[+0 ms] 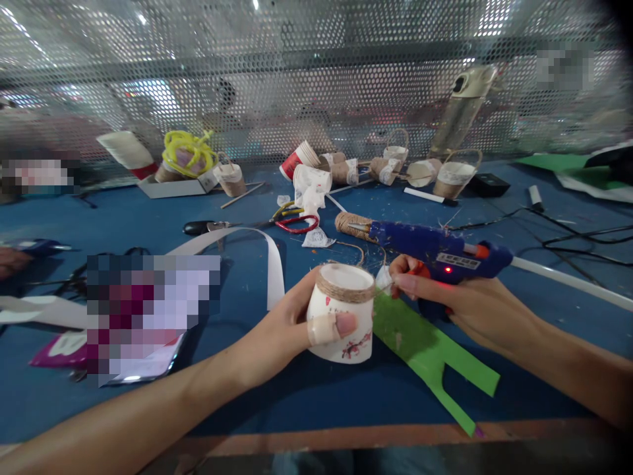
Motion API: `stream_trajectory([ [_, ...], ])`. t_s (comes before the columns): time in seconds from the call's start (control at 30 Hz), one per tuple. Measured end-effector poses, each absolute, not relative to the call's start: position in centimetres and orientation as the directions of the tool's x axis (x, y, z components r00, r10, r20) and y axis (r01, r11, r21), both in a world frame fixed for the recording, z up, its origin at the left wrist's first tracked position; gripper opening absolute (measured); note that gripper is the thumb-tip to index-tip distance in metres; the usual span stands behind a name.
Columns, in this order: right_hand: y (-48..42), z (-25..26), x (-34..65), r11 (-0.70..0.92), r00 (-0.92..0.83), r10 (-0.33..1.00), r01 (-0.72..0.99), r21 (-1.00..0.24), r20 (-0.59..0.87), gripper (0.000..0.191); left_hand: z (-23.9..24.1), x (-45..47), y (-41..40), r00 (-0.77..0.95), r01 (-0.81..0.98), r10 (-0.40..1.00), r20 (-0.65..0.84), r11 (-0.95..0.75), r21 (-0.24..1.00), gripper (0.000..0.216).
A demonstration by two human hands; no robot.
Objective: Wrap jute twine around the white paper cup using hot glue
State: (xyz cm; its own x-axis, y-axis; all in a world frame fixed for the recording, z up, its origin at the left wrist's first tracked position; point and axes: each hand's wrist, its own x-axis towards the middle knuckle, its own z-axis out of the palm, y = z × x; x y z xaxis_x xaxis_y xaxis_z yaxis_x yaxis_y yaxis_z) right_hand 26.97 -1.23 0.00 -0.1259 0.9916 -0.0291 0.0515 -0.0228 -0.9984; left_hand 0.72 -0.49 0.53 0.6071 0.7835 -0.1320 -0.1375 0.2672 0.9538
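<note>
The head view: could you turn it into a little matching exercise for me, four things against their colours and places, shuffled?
1. Cup
2. Glue gun
3. Forked sheet
4. Piled cord

A. Yellow, towards the back
B. White, in the left hand
C. Green, lying on the table
D. Mostly blue, in the right hand

Pairs: 1-B, 2-D, 3-C, 4-A

Curled left hand (295,318), curled right hand (462,298)

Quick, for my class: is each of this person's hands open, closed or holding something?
Left hand: closed around the twine-trimmed white cup.
Right hand: closed, holding the blue glue gun.
</note>
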Motion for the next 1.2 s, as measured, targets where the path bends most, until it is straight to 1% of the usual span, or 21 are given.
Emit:
stream_trajectory([
  [0.17,-1.4,-0.1,27.1,-0.016,-0.132,0.991,0.061,-0.998,-0.024,0.022,0.5,0.8,-0.5,0.614,-0.150,0.778,-0.130,0.277,0.949,0.052],
  [0.33,-1.4,0.0,26.9,-0.005,-0.138,0.990,0.035,-0.999,-0.009,0.023,0.3,0.8,-0.4,0.629,-0.173,0.768,-0.120,0.289,0.942,0.048],
  [0.53,-1.4,0.1,26.8,-0.019,-0.141,0.990,0.078,-0.997,-0.029,0.023,-0.1,0.6,-0.1,0.673,-0.166,0.730,-0.115,0.302,0.939,0.051],
  [0.73,-1.5,0.4,27.1,0.048,-0.173,0.985,0.134,-0.990,0.025,0.017,0.1,0.6,0.0,0.627,-0.135,0.761,-0.167,0.318,0.939,0.063],
  [0.93,-2.0,1.8,26.4,0.085,-0.185,0.981,0.149,-0.985,0.057,0.021,0.2,0.8,-0.1,0.594,-0.146,0.788,-0.166,0.307,0.940,0.056],
  [1.0,-2.0,2.1,26.2,0.076,-0.173,0.984,0.163,-0.984,0.048,0.022,0.2,0.8,-0.1,0.589,-0.152,0.792,-0.161,0.305,0.940,0.053],
  [1.1,-2.0,2.2,26.1,0.051,-0.147,0.989,0.187,-0.981,0.023,0.027,0.2,0.8,0.0,0.585,-0.170,0.796,-0.151,0.303,0.938,0.049],
  [1.2,-1.9,1.7,26.4,0.036,-0.185,0.983,0.187,-0.982,0.001,0.030,0.2,0.7,0.0,0.575,-0.181,0.805,-0.148,0.302,0.936,0.047],
])
